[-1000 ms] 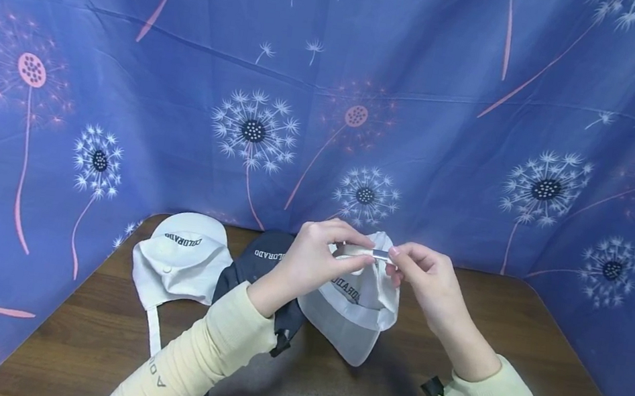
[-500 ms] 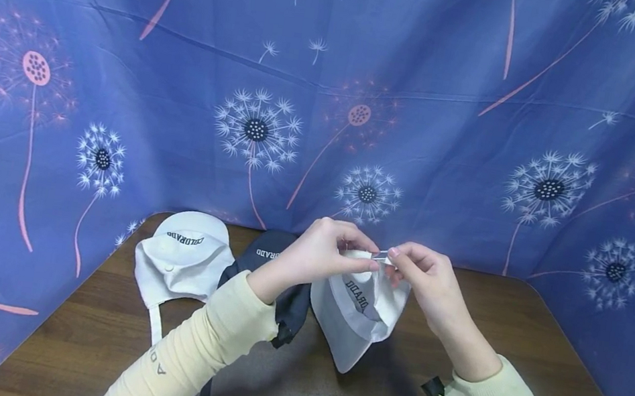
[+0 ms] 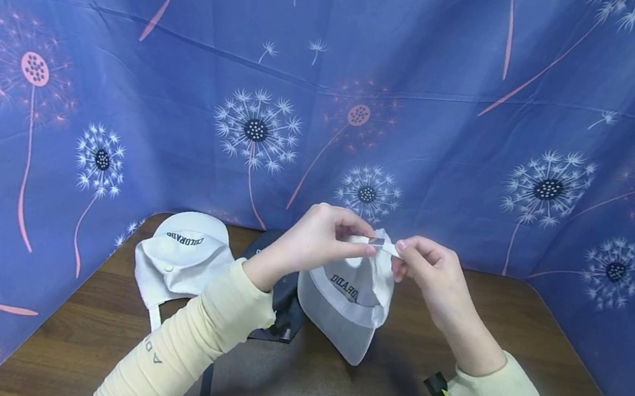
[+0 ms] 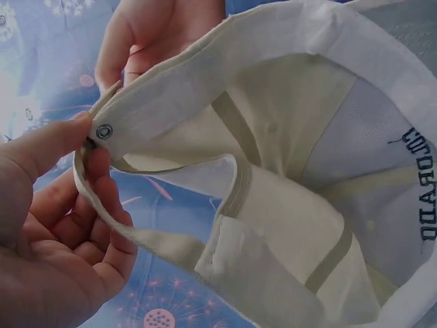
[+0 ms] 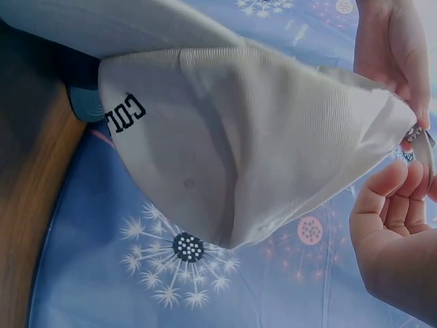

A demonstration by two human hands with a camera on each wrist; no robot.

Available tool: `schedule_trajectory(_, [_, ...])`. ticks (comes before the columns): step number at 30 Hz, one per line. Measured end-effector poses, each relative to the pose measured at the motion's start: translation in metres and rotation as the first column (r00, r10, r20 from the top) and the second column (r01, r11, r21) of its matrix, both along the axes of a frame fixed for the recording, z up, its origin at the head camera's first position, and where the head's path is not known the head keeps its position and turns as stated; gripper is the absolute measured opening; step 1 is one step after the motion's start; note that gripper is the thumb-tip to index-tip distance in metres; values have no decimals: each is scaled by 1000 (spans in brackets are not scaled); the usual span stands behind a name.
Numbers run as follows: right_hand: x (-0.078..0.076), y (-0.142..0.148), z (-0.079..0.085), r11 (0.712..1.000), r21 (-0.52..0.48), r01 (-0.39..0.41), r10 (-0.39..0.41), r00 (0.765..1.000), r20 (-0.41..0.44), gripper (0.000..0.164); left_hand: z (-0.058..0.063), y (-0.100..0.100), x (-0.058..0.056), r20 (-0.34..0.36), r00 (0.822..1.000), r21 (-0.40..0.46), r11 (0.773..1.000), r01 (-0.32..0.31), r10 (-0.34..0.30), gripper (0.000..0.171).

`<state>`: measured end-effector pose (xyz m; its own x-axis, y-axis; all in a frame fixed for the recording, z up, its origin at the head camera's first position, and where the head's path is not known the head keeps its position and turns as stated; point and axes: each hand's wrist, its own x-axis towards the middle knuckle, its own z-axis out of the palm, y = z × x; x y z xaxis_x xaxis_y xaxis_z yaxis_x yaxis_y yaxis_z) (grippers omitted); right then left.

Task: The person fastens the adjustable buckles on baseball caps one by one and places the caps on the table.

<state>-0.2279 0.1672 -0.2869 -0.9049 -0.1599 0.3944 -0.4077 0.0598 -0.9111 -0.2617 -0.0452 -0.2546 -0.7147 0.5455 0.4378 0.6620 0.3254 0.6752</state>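
Note:
A white cap (image 3: 332,308) hangs brim down above the table, held by its back strap. Its inside, with COLORADO lettering mirrored through the front panel, fills much of the left wrist view. My left hand (image 3: 321,236) pinches the strap (image 4: 164,249) beside a metal buckle (image 3: 377,241). Near those fingertips sits a metal eyelet (image 4: 104,131) on the cap's back band. Just right of the buckle, my right hand (image 3: 432,271) pinches the strap's end between thumb and fingers. The right wrist view shows the cap's outer side, with both hands at the strap on the right.
Another white cap (image 3: 183,260) lies on the wooden table (image 3: 291,384) at the left, its strap trailing forward. Between the caps, a dark cap (image 3: 286,302) is partly hidden by my left arm. A blue dandelion-print cloth (image 3: 453,143) stands behind the table.
My right hand has shifted slightly right from the buckle, and more strap shows between the hands. The held cap swung right, then back left. My left hand rose a little.

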Motion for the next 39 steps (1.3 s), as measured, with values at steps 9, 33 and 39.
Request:
schedule_trajectory(9, [-2,1,5,999,-32,1,-1,1000,2,18,10,-3,-2,-21,1000,-32,999,-13,12,19])
schedule_trajectory(33, [-3,8,11,997,-73,30,-27,999,34,17,12,-2,5,-32,997,13,997,-71,71,16])
schedule_trajectory(39, [-5,10,8,996,-86,26,-22,999,41,16,6,-5,2,9,998,20,998,-64,64,17])
